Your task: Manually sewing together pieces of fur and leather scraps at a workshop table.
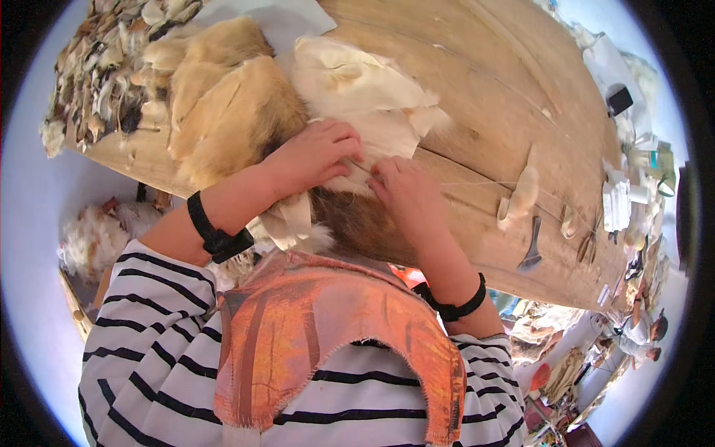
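Note:
A fur pelt (357, 74), its pale skin side mostly up, lies on the wooden table before me; dark brown fur (354, 223) shows at its near edge. My left hand (320, 153) is closed on the pelt, fingers curled over its skin side. Just right of it, my right hand (406, 194) pinches the pelt's edge by a seam-like line. Whether a needle is between these fingertips cannot be seen. A thin thread runs over the table on the right, near a pale elongated spool (523, 194).
Tan fur pelts (231, 97) lie left of my hands, with a heap of fur scraps (104, 82) beyond. On the right are a dark flat-bladed tool (532, 249) and scissors (588, 244). Other people (639, 331) are far right. More fur (93, 242) sits below the table's left edge.

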The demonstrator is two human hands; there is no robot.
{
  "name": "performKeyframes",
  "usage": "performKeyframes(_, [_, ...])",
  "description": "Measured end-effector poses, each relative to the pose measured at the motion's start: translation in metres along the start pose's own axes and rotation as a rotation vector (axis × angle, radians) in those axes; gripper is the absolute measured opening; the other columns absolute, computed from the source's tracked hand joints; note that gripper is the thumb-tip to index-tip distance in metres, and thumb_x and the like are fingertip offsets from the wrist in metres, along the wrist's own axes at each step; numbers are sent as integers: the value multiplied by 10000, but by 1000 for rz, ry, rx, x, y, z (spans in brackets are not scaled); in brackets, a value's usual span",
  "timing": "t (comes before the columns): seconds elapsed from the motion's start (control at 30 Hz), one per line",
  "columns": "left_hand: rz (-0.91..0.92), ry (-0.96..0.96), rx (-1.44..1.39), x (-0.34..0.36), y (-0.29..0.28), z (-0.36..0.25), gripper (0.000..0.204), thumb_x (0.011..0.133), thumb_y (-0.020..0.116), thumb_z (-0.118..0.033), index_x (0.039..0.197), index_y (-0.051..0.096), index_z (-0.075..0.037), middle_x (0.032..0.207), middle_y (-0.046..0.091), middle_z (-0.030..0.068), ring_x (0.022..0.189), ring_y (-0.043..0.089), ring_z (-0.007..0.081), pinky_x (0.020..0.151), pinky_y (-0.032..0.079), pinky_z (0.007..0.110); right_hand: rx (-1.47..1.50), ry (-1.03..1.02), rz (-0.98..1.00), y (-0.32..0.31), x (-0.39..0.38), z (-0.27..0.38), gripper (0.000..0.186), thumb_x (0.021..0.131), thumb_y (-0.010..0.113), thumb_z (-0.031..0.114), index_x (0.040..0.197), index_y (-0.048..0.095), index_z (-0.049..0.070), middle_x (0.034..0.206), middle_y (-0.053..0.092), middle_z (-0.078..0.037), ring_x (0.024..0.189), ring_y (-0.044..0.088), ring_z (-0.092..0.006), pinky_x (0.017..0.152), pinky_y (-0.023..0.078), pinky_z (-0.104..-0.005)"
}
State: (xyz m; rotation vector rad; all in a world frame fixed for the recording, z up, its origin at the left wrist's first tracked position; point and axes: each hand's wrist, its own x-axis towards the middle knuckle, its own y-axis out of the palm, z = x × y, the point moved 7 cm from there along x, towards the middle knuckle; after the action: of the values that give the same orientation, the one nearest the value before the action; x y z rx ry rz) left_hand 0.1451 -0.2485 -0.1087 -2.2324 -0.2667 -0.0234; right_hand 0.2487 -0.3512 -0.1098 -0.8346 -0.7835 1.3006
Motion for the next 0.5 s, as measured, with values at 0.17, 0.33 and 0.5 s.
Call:
performKeyframes(0.17, [-12, -30, 44, 3, 0, 2, 263, 735, 741, -106, 961, 606, -114, 1076, 555, 67, 1094, 519, 300, 954, 425, 411, 43, 32, -45, -6, 3, -3, 268, 848, 681, 201, 1047, 540, 88, 968, 623, -116, 954, 597, -326, 798, 479, -421])
performKeyframes(0.33, [-26, -54, -3, 2, 0, 5, 224, 741, 736, -106, 923, 605, -100, 1019, 559, 80, 1062, 520, 315, 926, 424, 415, 93, 26, -4, -5, 6, -6, 304, 802, 714, 198, 1007, 529, 69, 932, 612, -124, 939, 598, -334, 767, 502, -430])
performKeyframes(0.5, [1, -60, -30, 4, 1, 8, 171, 744, 729, -128, 864, 611, -102, 965, 571, 78, 1045, 527, 314, 913, 426, 408, 43, 24, 33, 0, 3, -6, 214, 853, 673, 210, 985, 567, 79, 940, 628, -122, 941, 599, -326, 790, 476, -431])
